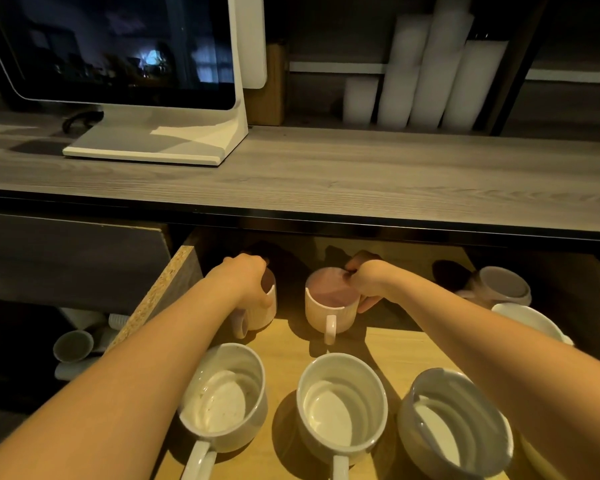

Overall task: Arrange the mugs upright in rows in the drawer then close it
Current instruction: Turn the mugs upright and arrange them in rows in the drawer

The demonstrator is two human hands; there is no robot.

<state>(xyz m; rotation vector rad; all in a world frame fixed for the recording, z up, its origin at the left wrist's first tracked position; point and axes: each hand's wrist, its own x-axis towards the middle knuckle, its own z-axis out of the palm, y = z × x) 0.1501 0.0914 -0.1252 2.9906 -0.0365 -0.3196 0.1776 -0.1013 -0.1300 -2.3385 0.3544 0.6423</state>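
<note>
Mugs sit in the open drawer point(388, 336): three white mugs point(342, 405) upright in the near row, and two pink mugs behind, each grasped at the rim, one by the left hand point(248, 282), one by the right hand point(362, 280). Set down blind under the countertop point(326, 174), they could knock together or strike its edge. A mug on its side point(504, 285) at the far right may roll when the drawer shuts, and another white mug point(527, 320) lies beside it
</note>
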